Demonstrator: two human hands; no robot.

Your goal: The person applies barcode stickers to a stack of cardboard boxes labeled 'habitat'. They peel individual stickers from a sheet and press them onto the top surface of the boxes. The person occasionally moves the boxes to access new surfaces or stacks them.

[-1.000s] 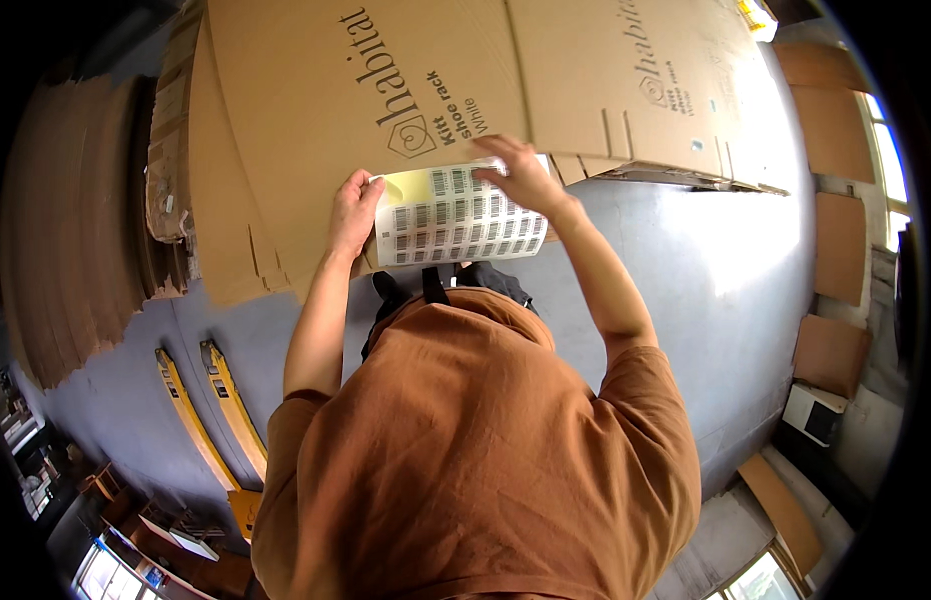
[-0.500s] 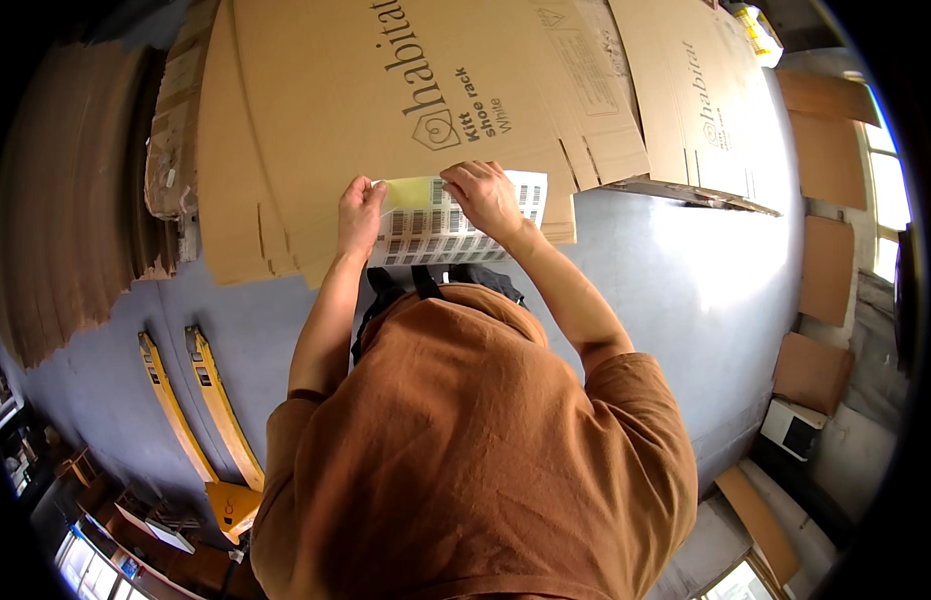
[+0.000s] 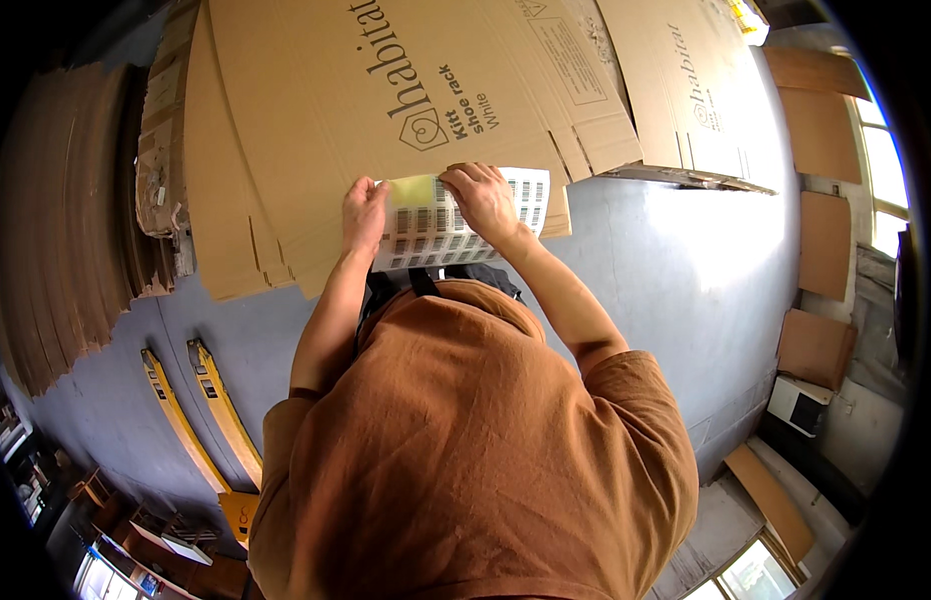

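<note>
I hold a white sheet of barcode stickers (image 3: 456,228) in front of my chest, over the near edge of a stack of flattened brown cardboard boxes (image 3: 386,90). My left hand (image 3: 364,212) grips the sheet's left edge. My right hand (image 3: 483,197) pinches at the sheet's top middle, beside a yellowish patch where the backing shows. My brown shirt fills the lower half of the view.
More flattened cardboard (image 3: 686,90) lies to the right and a tall pile of sheets (image 3: 66,220) to the left. Yellow pallet-jack forks (image 3: 201,410) rest on the grey floor (image 3: 686,270) at lower left. Loose cardboard pieces (image 3: 816,345) lie at the right.
The sticker sheet and both hands have shifted slightly right and down in view. My right hand moved from the sheet's top right corner toward its top middle.
</note>
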